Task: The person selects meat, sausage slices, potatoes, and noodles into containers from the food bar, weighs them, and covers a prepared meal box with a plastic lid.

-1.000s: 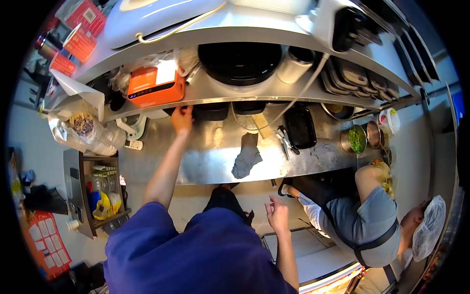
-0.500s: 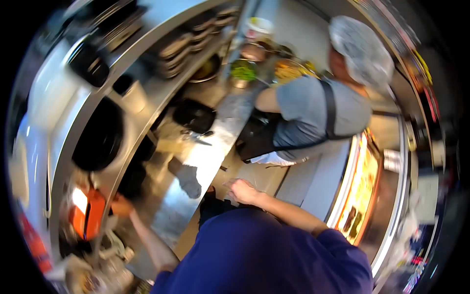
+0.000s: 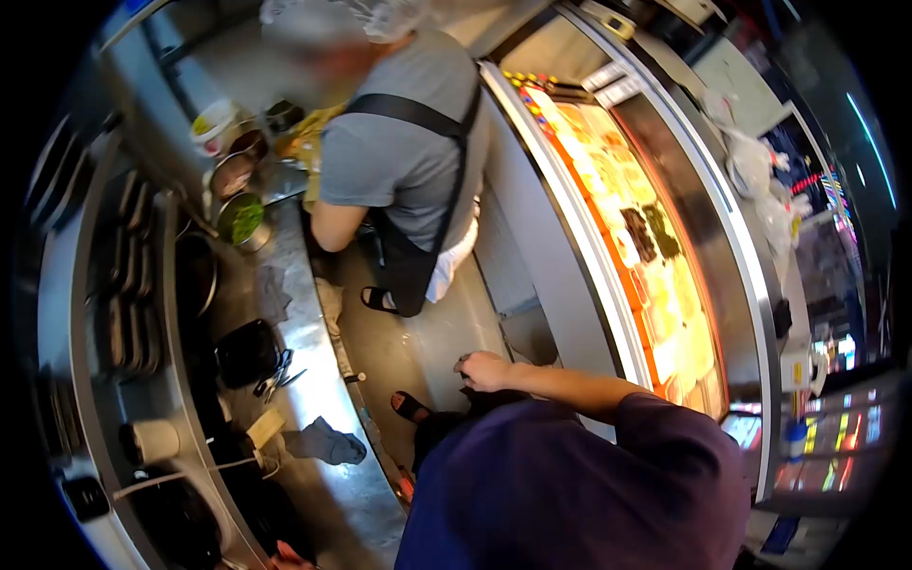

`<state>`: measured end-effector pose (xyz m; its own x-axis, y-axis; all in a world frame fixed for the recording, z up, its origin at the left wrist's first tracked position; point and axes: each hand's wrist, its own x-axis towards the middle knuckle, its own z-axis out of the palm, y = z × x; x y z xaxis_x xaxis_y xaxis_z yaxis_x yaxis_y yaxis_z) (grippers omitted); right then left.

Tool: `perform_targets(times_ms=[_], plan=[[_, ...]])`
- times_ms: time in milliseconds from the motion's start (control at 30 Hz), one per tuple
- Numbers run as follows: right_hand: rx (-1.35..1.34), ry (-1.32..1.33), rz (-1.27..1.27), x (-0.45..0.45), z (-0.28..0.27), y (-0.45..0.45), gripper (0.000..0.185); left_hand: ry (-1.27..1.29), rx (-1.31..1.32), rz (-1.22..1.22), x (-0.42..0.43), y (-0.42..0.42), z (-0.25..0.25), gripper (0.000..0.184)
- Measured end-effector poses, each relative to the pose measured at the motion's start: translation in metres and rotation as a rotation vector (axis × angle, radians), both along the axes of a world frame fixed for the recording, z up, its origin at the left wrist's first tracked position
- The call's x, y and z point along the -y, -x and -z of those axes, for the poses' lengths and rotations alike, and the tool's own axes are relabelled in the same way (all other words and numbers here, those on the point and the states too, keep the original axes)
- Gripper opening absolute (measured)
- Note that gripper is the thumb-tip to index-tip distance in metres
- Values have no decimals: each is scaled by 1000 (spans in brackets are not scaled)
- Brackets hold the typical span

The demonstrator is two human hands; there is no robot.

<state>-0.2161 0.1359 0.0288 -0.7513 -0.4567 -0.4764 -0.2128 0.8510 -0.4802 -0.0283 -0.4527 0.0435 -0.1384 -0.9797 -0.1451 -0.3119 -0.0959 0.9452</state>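
so the closest thing to either hand is a black, boxy container (image 3: 271, 513) tucked under the long steel shelf (image 3: 196, 418), towards the rear edge of the brushed-steel counter (image 3: 353, 508). left hand (image 3: 289, 558) is just beside it, mostly cut off, so can't tell how wide the fingers are or if they've got anything. right hand (image 3: 486, 371) is off the front edge, over the floor, fingers loosely curled and pretty narrow, can't tell if something's in there.

looks like a reach-and-turn moment to me, no real handling visible. gripping that container would call for left fingers round its side, clear of the shelf lip.

further out, a crumpled dark grey cloth (image 3: 328, 443) lies near the front edge, then black-handled scissors (image 3: 276, 377) next to a shiny black tray (image 3: 247, 353). co-worker in a grey tee (image 3: 418, 142) is by the right end, near a steel pot of chopped greens (image 3: 245, 218).
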Motion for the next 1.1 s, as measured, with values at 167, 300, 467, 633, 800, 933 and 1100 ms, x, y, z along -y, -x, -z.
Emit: perform_targets(times_ms=[167,300,467,633,800,933,1100], plan=[[70,-54,94,-72,27,-39,38,184,167,318,-105,8,7,24],[100,0,251,-136,22,-65,38,332,287,511,-183,-11,11,25],[-111,315,551,-263,29,-92,27,555,449,653,-279,-47,-7,26],[-518,381,1028,-408,9,-107,13,338,116,1221,-422,44,-49,24],[-727,246,1385,-553,20,-109,12,-97,186,1861,-726,198,-97,13],[-787,95,1354,-651,43,-77,18,-371,129,1901,-866,251,-45,10],[-583,58,1244,-724,116,4,18,-472,93,1901,-976,313,-23,14]])
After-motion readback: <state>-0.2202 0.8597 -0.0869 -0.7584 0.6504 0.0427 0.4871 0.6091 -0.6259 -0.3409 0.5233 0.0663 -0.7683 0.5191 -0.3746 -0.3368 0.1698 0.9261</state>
